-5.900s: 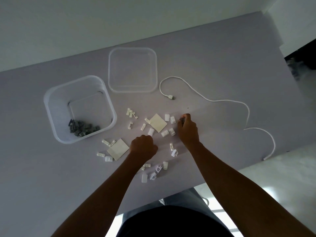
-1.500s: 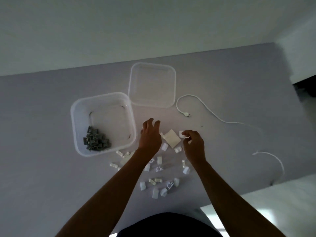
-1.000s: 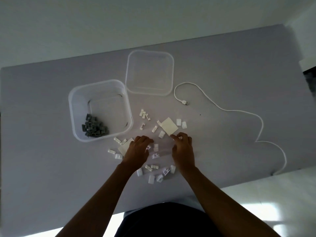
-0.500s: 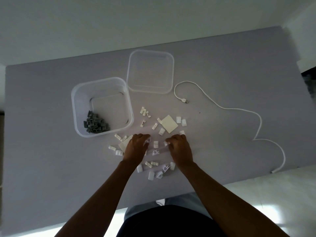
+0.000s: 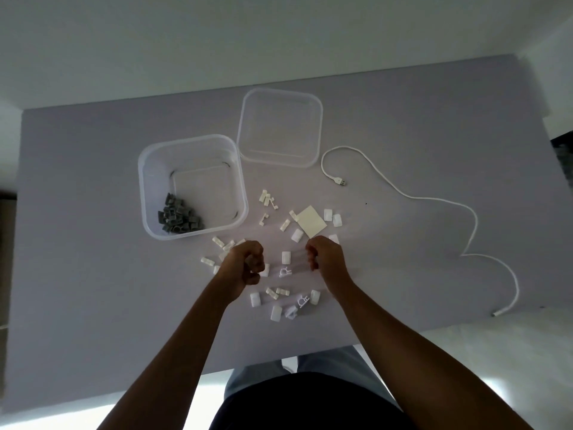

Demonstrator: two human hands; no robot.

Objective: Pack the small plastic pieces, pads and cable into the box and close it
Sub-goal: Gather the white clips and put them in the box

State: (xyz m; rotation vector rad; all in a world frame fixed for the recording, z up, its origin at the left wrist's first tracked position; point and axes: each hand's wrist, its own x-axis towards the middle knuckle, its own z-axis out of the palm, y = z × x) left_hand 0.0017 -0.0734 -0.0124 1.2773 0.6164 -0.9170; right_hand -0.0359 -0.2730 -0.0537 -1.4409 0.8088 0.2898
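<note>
Clear plastic makes the open box [image 5: 145, 169], which stands on the grey desk [image 5: 77, 243] beyond and to the left of the left hand [image 5: 245, 266]. Inside it, in the near left corner, lies a heap of small grey pieces [image 5: 178, 218]. Its lid [image 5: 317, 119] lies flat on the desk, farther away than both hands, touching or almost touching the far right corner of the box. Both hands are curled into loose fists, knuckles up, and they are apart, with a gap of desk between them. The right hand [image 5: 325, 259] is at about the same level as the left one. I cannot tell if either fist holds something inside. Small white plastic pieces [image 5: 286, 257] lie scattered between the hands, just beyond them and also nearer to the person's body. One square pale pad [image 5: 311, 221] lies just beyond the right hand; a second pad seems mostly hidden under the left hand. The white cable [image 5: 434, 198] runs in a long loose curve well to the right of the right hand, with one plug [image 5: 341, 182] near the lid.
</note>
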